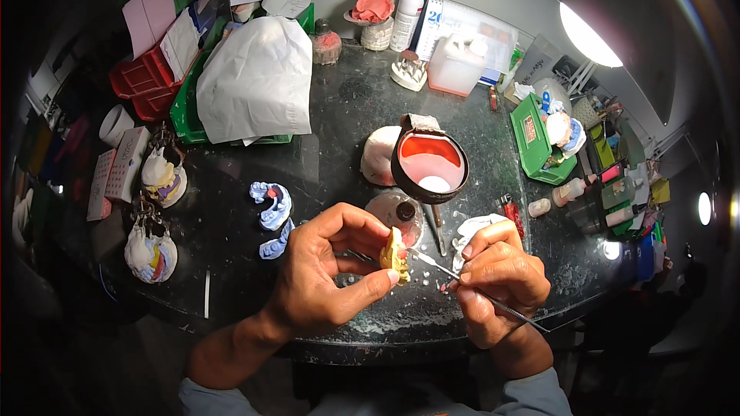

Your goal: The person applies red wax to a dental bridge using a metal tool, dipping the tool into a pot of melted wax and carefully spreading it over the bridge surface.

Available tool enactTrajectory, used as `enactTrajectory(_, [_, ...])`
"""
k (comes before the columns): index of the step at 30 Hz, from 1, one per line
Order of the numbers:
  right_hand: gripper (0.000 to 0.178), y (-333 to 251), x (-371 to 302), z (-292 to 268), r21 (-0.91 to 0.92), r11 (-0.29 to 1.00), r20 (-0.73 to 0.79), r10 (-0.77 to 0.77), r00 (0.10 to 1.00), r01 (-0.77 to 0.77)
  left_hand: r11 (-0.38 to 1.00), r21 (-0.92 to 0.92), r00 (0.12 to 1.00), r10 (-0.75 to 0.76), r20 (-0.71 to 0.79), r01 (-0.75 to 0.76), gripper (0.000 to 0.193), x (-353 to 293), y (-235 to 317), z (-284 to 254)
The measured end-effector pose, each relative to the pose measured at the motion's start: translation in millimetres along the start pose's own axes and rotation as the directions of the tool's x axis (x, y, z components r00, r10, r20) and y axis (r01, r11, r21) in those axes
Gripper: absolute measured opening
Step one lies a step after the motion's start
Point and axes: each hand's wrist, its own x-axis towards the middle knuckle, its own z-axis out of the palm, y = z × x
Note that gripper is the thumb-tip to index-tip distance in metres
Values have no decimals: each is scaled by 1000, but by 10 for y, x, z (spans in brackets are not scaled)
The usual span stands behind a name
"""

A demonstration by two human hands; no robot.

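Hands (322, 270) holding yellow cast (394, 259), tool (437, 265), dark-rimmed bowl (396, 171) beyond, blue moulds (279, 213) leftward

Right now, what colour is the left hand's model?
The model is mostly yellow, clearest in the head view.

Dental model (394, 262) is noted as yellow w/ pink area; hand tool (501, 306) is recorded as silver-gry. Pan contents (424, 166) are seen as pink-red. Arch casts (284, 204) are logged as lt. blue; bench (339, 108) as blk., wht.-speckled; lighter (511, 216) as red.
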Motion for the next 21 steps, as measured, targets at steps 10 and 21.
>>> enactTrajectory(10, [20, -12, 7, -6, -12, 1000, 11, -8, 1000, 9, 1000, 2, 1000, -4, -3, 4, 40, 1, -3, 0])
enactTrajectory(21, [21, -12, 9, -6, -14, 1000, 3, -9, 1000, 9, 1000, -1, 1000, -7, -3, 7, 40, 7, 7, 4])
